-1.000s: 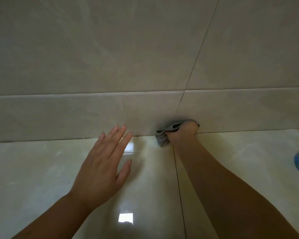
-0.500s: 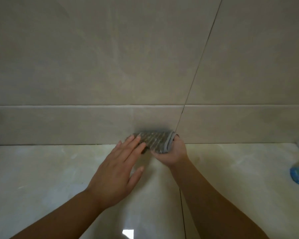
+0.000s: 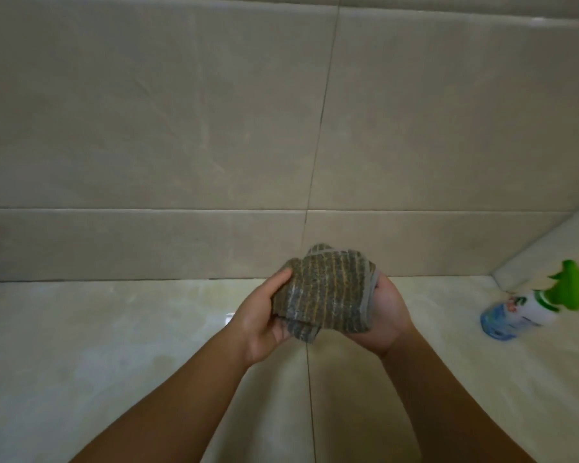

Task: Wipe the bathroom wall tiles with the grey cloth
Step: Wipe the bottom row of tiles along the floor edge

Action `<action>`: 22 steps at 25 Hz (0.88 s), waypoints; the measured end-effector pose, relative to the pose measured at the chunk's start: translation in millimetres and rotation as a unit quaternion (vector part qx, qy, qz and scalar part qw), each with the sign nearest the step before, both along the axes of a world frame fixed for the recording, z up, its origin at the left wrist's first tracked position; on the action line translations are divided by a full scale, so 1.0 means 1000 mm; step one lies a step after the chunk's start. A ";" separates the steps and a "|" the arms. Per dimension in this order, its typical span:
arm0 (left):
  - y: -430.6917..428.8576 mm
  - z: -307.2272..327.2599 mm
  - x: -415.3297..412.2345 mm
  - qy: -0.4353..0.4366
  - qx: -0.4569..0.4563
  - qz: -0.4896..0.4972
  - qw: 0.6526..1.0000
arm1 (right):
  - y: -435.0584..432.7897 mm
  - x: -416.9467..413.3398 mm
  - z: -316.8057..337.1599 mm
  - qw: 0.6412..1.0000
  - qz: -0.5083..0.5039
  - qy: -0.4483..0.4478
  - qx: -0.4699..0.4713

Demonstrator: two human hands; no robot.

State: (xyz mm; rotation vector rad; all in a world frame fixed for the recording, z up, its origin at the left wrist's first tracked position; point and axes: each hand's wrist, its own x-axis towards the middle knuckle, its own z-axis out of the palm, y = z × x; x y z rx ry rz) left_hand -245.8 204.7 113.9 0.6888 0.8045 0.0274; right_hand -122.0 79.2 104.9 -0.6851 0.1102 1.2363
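Observation:
The grey cloth [image 3: 325, 289], ribbed and folded, is held up between both hands just in front of the low skirting tile. My left hand [image 3: 264, 319] grips its left edge with the thumb on top. My right hand [image 3: 385, 312] cups its right side from below, fingers hidden behind the cloth. The beige wall tiles [image 3: 181, 111] fill the upper half of the view, apart from the cloth, with a dark vertical grout line [image 3: 321, 111] running down the middle.
A spray bottle with a green trigger head [image 3: 532, 309] lies on its side on the glossy cream floor tiles [image 3: 97, 345] at the right, close to a corner where a side wall [image 3: 549, 248] meets the floor.
My right hand pulled the cloth off the base of the wall toward me. My left hand left the floor and took hold of the cloth. The view tilted, bringing the spray bottle into sight.

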 end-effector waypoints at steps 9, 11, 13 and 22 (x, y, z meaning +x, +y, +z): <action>-0.047 -0.011 0.042 0.057 0.390 -0.130 0.910 | -0.075 0.031 -0.022 0.963 -0.083 -0.053 -0.252; -0.057 -0.012 0.051 0.067 0.511 -0.158 0.842 | -0.073 0.027 -0.013 0.952 -0.060 -0.119 -0.276; -0.072 -0.010 0.061 0.077 0.632 -0.205 0.743 | -0.067 0.024 -0.008 0.946 -0.023 -0.158 -0.284; -0.108 -0.051 0.090 0.021 0.533 -0.431 0.728 | -0.119 0.069 -0.085 0.827 -0.169 -0.219 -0.489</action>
